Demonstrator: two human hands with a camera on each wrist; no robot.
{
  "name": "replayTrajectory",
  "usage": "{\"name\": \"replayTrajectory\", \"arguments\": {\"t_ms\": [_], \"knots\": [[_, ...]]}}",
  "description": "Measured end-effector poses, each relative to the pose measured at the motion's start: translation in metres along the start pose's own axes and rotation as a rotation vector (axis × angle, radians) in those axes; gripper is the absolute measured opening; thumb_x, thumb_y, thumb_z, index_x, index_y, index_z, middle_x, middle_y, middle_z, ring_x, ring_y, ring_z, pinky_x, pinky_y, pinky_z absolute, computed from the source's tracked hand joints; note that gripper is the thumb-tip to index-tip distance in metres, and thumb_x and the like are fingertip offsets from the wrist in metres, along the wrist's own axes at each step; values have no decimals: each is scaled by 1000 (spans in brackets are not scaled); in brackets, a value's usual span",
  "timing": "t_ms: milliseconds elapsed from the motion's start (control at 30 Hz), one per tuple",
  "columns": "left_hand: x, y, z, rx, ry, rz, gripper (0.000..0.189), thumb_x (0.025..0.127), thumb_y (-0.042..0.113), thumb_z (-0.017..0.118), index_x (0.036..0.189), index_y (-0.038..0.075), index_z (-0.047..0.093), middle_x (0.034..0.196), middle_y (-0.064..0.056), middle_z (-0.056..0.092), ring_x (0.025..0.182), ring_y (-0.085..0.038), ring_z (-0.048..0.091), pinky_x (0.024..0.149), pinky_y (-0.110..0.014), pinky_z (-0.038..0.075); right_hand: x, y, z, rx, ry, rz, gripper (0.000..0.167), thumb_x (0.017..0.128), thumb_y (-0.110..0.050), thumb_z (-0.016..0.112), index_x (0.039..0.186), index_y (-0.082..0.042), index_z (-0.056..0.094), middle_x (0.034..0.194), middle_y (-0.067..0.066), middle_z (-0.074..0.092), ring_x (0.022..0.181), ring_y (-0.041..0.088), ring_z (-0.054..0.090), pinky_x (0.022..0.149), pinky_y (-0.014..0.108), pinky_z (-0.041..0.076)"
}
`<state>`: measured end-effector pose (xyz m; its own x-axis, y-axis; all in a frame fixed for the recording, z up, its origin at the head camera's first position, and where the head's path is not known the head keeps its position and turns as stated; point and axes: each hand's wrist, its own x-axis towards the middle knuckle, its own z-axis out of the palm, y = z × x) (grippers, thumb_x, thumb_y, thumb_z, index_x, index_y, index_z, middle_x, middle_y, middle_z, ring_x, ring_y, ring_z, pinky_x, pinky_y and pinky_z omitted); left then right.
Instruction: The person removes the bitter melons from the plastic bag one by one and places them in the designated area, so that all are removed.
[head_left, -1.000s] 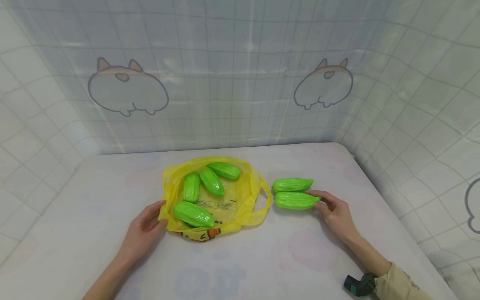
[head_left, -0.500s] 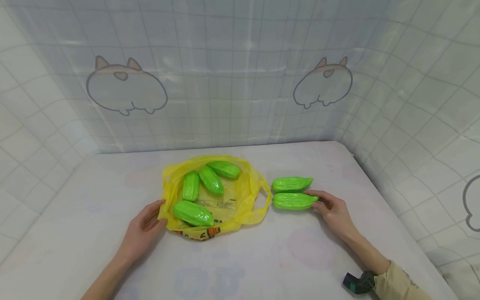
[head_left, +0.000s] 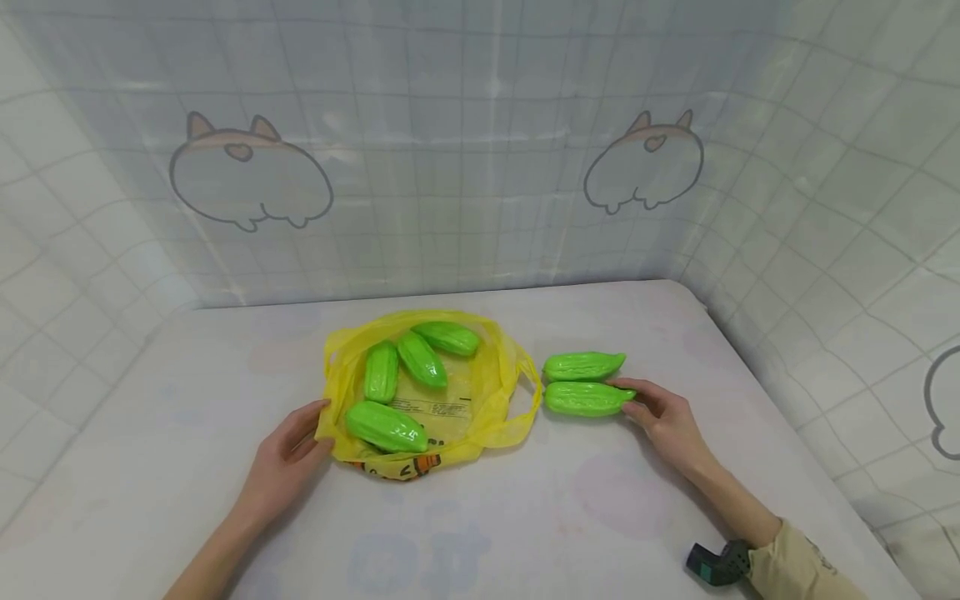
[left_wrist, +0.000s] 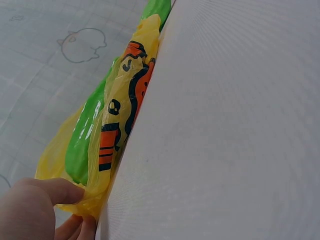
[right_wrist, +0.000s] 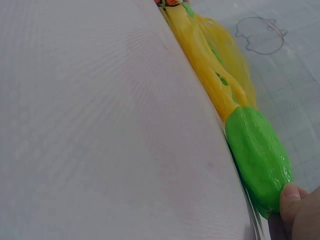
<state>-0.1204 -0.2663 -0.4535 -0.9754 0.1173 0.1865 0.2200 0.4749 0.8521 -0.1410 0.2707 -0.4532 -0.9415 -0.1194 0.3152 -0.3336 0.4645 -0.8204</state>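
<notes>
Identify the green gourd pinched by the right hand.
The front gourd of the two outside the yellow bag; the right hand holds its tip. Its neighbour lies behind, four others inside.

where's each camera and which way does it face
Head: on the head, facing forward and down at the yellow plastic bag and glossy green ridged gourds; left hand, right hand and forearms show.
Left wrist: worn there, looking along the white tabletop to the bag's printed side; that hand partly shows.
Right wrist: worn there, looking along the tabletop past one gourd to the bag; that hand partly shows.
Both wrist views share bag and tabletop.
</notes>
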Motion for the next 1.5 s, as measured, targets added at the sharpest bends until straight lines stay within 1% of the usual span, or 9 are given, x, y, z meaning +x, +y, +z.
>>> {"name": "replayTrajectory", "arguments": {"t_ms": [333,433,500,600,700,867,1067,1367,1500], "knots": [[0,0,0,3,-3,-1,49,101,16,60,147,10,46,152,-19,45,122,22,38,94,0,40,1,2,0,24,-15,-17,34,97,-7,64,131,-4,63,132,15,64,128,-4,51,103,8,42],[0,0,0,3,-3,-5,50,101,16,60,148,10,45,152,-19,45,122,22,38,94,0,40,1,2,0,17,-11,-19,36,96,-7,66,131,-2,62,132,16,64,129,3,53,105,9,42],[0,0,0,4,-4,-8,50,101,17,61,148,10,45,152,-19,45,122,22,38,94,0,40,1,2,0,17,-6,-17,37,95,-6,67,131,-1,61,132,17,63,126,5,56,104,10,43],[0,0,0,6,-4,-11,50,101,17,61,148,11,45,152,-18,45,122,22,38,94,0,40,1,0,1,28,1,-20,39,93,-3,68,131,1,60,132,19,63,120,3,59,103,12,45],[0,0,0,8,-5,-16,50,101,18,61,148,11,45,152,-18,44,122,22,37,94,1,40,0,-1,1,35,8,-22,42,91,-1,70,132,0,59,131,18,63,115,-3,58,102,13,46],[0,-1,0,6,-2,-16,50,101,18,61,148,11,45,152,-18,44,122,22,38,94,1,40,-1,-2,1,23,19,-34,46,90,0,70,134,-1,58,132,18,62,115,-5,57,103,12,45],[0,-1,0,13,-4,-23,50,101,19,61,148,12,45,152,-17,45,122,23,37,94,1,39,-1,-4,1,21,32,-20,45,91,-3,70,135,-2,57,133,16,62,115,-6,56,104,11,43],[1,-1,0,7,-4,-16,50,101,18,61,148,11,45,151,-19,45,121,22,38,94,0,40,-1,-2,1,16,46,-27,45,91,-2,71,134,-1,58,132,17,63,113,-5,58,104,11,43],[0,0,0,5,-2,-13,50,101,17,61,148,11,46,151,-19,45,121,22,38,94,1,40,0,0,2,13,48,-17,46,91,-3,71,134,-2,58,132,15,62,114,-5,58,104,10,43]]}}
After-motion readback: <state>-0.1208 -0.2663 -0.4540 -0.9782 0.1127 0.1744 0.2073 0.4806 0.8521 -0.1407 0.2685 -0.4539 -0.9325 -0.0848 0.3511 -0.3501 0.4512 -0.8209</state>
